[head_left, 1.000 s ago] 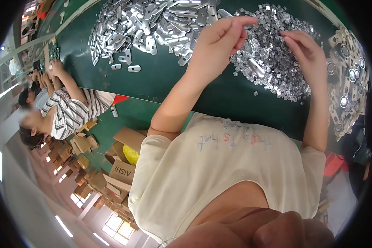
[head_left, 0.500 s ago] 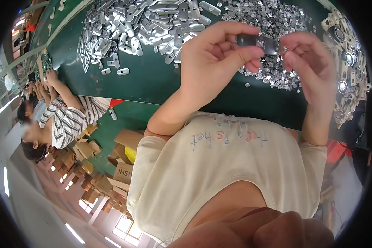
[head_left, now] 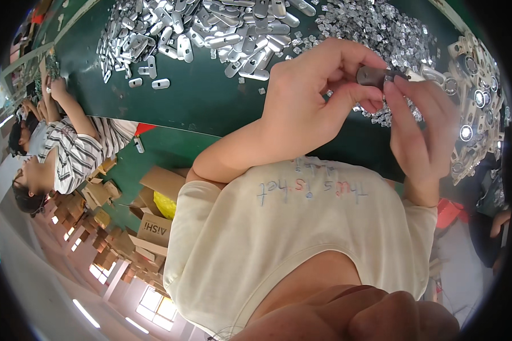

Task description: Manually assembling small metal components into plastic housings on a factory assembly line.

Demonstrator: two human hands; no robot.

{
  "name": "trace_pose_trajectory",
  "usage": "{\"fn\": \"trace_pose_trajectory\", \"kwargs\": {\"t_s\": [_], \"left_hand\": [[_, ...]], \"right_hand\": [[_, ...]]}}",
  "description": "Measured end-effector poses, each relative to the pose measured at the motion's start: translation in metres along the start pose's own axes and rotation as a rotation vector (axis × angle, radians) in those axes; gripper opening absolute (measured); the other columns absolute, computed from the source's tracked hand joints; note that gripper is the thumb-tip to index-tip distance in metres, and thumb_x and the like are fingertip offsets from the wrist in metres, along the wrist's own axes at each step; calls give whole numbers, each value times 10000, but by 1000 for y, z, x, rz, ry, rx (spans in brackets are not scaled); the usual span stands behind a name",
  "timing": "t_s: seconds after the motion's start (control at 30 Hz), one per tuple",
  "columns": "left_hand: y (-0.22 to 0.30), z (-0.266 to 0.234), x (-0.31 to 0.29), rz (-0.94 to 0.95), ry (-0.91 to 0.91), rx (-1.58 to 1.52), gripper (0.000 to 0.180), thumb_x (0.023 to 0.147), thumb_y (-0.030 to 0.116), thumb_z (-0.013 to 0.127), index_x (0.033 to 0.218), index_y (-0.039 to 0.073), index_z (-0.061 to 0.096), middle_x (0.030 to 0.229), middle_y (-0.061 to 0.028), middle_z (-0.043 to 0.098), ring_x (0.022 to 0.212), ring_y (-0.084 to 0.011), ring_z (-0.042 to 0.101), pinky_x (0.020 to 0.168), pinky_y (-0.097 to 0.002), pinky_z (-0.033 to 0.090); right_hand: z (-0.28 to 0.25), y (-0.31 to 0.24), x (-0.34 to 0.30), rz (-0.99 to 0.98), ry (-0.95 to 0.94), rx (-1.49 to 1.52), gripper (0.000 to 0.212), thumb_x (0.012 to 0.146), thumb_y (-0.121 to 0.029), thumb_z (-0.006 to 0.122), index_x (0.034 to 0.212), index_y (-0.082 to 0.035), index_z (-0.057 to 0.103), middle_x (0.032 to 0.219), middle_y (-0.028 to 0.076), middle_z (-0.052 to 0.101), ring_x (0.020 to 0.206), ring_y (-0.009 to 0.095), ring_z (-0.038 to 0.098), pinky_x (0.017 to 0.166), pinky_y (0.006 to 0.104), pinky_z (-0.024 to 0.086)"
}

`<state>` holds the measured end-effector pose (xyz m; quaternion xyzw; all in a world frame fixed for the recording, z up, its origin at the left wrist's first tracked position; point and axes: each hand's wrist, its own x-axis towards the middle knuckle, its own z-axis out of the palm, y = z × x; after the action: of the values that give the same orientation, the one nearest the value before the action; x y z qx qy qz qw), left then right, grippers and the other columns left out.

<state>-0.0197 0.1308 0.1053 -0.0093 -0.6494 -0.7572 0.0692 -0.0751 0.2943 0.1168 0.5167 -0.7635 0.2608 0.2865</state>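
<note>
At upper right, the left hand (head_left: 316, 99) pinches a dark plate (head_left: 370, 76); the right hand (head_left: 425, 122) touches its end (grip unclear). Small silver pieces (head_left: 375, 28) heap above.

Green tabletop (head_left: 210, 99) beneath silver oblong plates (head_left: 224, 41) and small squarish pieces (head_left: 375, 28).

On the left, we are seeing an open cardboard box (head_left: 155, 228) with a yellow bag (head_left: 165, 207) showing inside (bright against the brown). Beyond it, we are noticing more boxes (head_left: 96, 195), a window (head_left: 156, 307) and a ceiling light (head_left: 86, 313), while a co-worker (head_left: 77, 153) is wearing stripes.
</note>
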Motion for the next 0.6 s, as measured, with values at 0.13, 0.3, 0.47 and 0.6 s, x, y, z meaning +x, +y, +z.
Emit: {"fn": "trace_pose_trajectory", "kwargs": {"t_s": [0.13,0.3,0.47,0.6], "left_hand": [[2,-1,1,-23,-2,-26,245,772,-151,519,993,-49,542,770,-81,606,747,-163,671,629,-219,533],[0,-9,5,-128,18,-230,264,801,-119,550,1059,-87,506,842,-164,624,714,-207,645,629,-279,546],[-5,-12,6,-174,27,-147,272,786,-120,569,1049,-89,509,850,-192,629,712,-228,655,634,-283,549],[-10,-9,7,-241,0,-176,296,772,-97,617,1048,-68,514,848,-136,629,736,-179,656,668,-237,541]], "right_hand": [[1,-4,0,-41,-10,-50,263,545,-32,707,794,40,661,861,118,630,770,234,576,639,281,462],[-16,3,13,221,-205,248,355,613,-37,721,949,24,622,955,147,625,883,292,588,757,352,448],[-70,62,-38,564,-388,-240,392,664,-114,738,1033,-71,610,998,82,576,949,292,527,824,373,421],[-70,75,-84,614,-601,-250,494,614,-138,750,1089,-137,614,1078,61,494,1023,273,445,880,388,367]]}}
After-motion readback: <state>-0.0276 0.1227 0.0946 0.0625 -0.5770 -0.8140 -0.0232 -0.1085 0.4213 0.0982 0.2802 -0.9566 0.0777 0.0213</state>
